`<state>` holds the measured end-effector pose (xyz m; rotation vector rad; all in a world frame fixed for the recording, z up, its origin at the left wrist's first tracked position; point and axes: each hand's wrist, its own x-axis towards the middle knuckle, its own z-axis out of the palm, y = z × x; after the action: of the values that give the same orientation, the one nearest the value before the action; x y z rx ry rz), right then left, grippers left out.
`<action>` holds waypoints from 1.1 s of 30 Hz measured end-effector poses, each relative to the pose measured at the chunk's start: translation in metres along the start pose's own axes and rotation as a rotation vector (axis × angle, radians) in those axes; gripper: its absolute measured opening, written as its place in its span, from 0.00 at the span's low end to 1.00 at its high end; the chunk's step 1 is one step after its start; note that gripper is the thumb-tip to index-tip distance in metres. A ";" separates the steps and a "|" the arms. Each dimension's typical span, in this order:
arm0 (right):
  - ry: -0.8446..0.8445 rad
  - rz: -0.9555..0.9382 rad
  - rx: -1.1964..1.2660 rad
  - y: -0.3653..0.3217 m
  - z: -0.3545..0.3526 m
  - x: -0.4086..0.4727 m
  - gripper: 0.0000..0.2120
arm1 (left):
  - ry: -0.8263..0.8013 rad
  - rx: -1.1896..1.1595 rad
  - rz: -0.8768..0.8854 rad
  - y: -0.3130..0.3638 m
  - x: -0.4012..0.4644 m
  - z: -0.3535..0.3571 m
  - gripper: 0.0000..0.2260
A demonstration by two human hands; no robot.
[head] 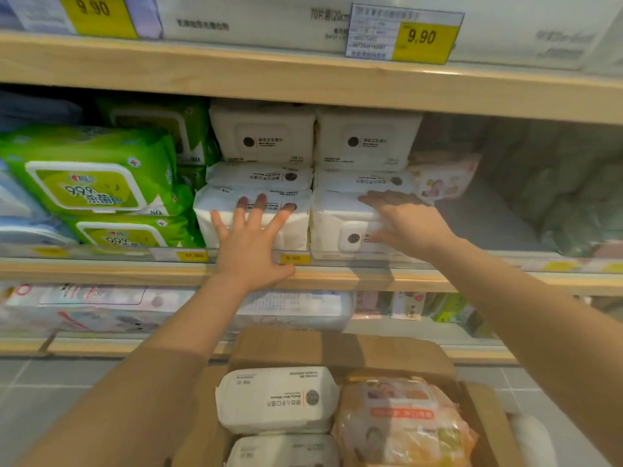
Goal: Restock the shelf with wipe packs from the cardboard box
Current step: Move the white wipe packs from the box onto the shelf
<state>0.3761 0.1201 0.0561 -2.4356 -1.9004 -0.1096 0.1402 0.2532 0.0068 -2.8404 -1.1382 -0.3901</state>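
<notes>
Hands flat on white shelf packs: left hand, right hand.

White wipe packs with black dots; green packs; yellow price tags; tan sleeves

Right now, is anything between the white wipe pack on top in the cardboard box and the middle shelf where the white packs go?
Yes. Both forearms cross above the cardboard box, and the left hand and right hand lie flat on the front white packs. The boxed white wipe pack itself is uncovered.
</notes>
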 end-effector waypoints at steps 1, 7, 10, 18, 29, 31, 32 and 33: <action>0.002 -0.003 -0.005 0.000 0.000 0.000 0.33 | -0.003 -0.002 -0.003 0.000 0.000 0.000 0.44; -0.165 0.040 0.121 0.007 -0.015 0.011 0.35 | -0.031 0.003 -0.004 0.000 0.000 -0.005 0.44; -0.178 0.075 0.123 0.006 -0.018 0.013 0.35 | -0.045 0.003 -0.003 0.001 0.000 -0.005 0.44; 0.121 -0.016 -0.096 0.002 0.012 -0.012 0.33 | -0.021 -0.024 -0.060 0.018 0.013 -0.013 0.34; 0.267 -0.164 -0.179 0.027 0.030 -0.007 0.37 | 0.091 0.073 0.102 0.075 0.048 0.007 0.34; 0.308 -0.146 -0.128 0.021 0.038 -0.010 0.38 | 0.116 0.076 0.130 0.071 0.048 0.011 0.33; 0.312 -0.119 -0.113 0.017 0.043 -0.011 0.38 | 0.124 0.085 0.145 0.069 0.047 0.014 0.33; 0.316 -0.094 -0.106 0.013 0.046 -0.012 0.38 | 0.133 0.093 0.157 0.068 0.047 0.015 0.33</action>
<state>0.3873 0.1087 0.0088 -2.2240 -1.9052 -0.5762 0.2226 0.2379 0.0066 -2.7521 -0.8791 -0.4932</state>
